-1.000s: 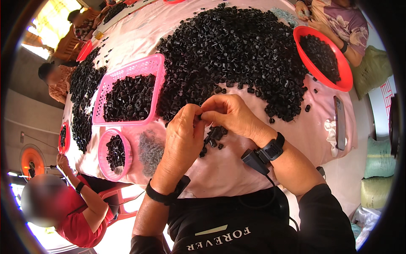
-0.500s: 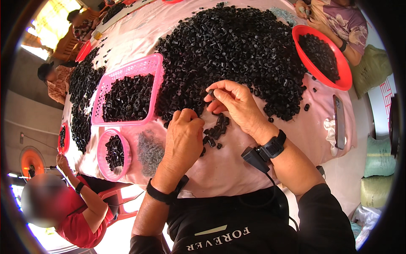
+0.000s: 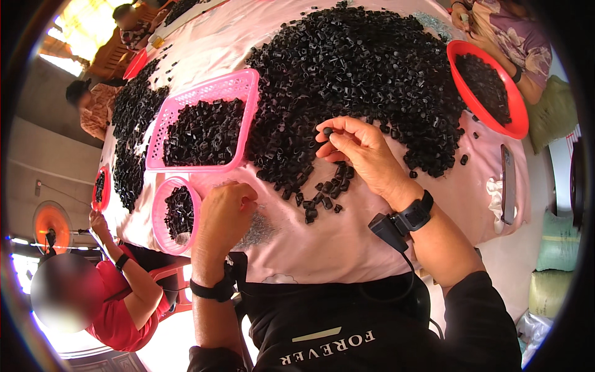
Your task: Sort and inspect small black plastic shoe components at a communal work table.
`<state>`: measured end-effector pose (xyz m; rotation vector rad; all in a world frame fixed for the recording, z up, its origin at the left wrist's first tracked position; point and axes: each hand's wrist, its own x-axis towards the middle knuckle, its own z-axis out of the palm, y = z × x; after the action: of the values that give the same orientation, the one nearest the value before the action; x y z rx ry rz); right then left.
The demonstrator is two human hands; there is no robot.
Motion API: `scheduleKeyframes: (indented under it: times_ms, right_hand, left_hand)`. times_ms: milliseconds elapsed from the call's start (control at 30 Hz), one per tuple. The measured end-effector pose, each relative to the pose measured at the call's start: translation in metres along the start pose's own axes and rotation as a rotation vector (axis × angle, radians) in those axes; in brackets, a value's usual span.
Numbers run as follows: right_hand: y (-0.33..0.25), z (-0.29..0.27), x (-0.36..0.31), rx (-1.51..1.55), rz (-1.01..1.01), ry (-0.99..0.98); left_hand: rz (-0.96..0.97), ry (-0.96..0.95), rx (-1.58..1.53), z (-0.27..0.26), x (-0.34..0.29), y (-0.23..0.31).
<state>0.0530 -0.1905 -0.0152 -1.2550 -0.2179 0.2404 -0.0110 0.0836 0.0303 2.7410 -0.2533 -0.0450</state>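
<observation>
A small black pc was pinched btwn thumb & fingertips of the R hand, seen against the lower edge of the big black pile. A roundish dark outline was shown by it; being partly covered by fingers & v. small, its long axis & facing couldn't be told. The L hand was curled in, back of hand up, just R of the round pink basket & partly over the grey bits; whether anything was held in it couldn't be told. Some loose black pcs were scattered below the R hand on the pink cloth, pointing various ways. More black pcs were held in the rect. pink basket, above the round one.
</observation>
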Motion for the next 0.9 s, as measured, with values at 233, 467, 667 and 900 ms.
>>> scheduleKeyframes:
  times_ms: [233,467,667,900]
  right_hand:
    - [-0.002,0.001,0.0,-0.046,0.017,-0.078]
    - [0.002,0.003,-0.001,-0.082,0.088,-0.154]
    - [-0.001,0.006,0.0,-0.032,0.139,-0.178]
    - [0.007,0.003,0.0,-0.02,0.072,-0.154]
  left_hand:
    - [0.071,-0.022,-0.032,0.013,0.004,0.009]
    - [0.186,0.27,-0.363,0.012,0.028,0.06]
    - [0.205,0.312,-0.375,0.015,0.04,0.08]
    - [0.244,0.304,-0.381,0.017,0.044,0.087]
